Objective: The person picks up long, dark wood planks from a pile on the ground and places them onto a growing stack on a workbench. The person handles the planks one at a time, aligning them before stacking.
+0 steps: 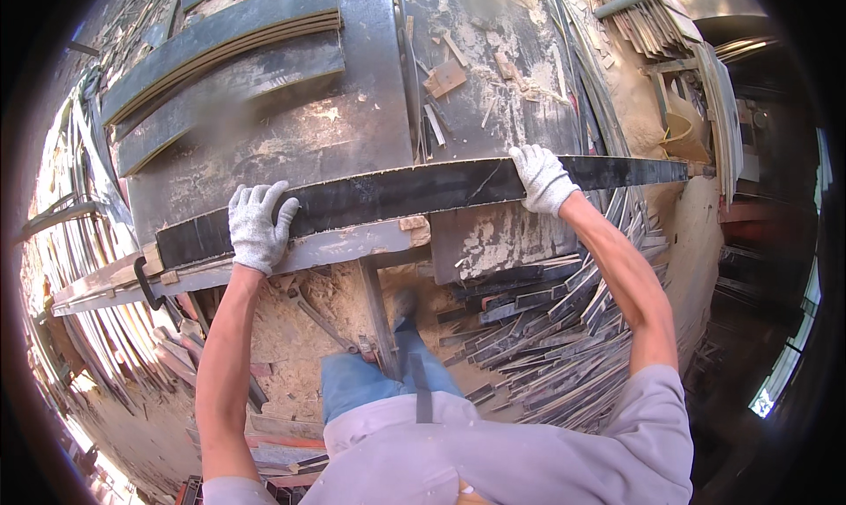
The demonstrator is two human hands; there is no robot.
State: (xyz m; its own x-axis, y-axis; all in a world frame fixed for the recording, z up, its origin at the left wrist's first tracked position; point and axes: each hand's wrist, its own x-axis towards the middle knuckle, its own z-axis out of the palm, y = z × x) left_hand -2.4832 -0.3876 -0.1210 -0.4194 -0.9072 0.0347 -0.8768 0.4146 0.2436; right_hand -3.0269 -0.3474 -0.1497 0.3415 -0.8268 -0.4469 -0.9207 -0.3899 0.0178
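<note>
A long, narrow black-faced board strip [397, 190] lies crosswise in front of me on the worktable. My left hand [258, 226], in a pale knitted glove, rests on it near its left end, fingers extended to the far edge and thumb apart. Toward the strip's right part, my right hand [541, 179], gloved alike, reaches across the width with its fingers bent over the far edge. Below the strip's near side runs a grey wooden rail [352, 244]. The undersides of the strip and of both palms are hidden.
Stacked dark boards [229, 47] lie at the far left of the worktable [374, 73]. Wood scraps [445, 78] litter its middle. A black hook-shaped clamp [145, 285] sits by the rail's left end. Piled offcut strips [546, 329] cover the floor at right, near my legs.
</note>
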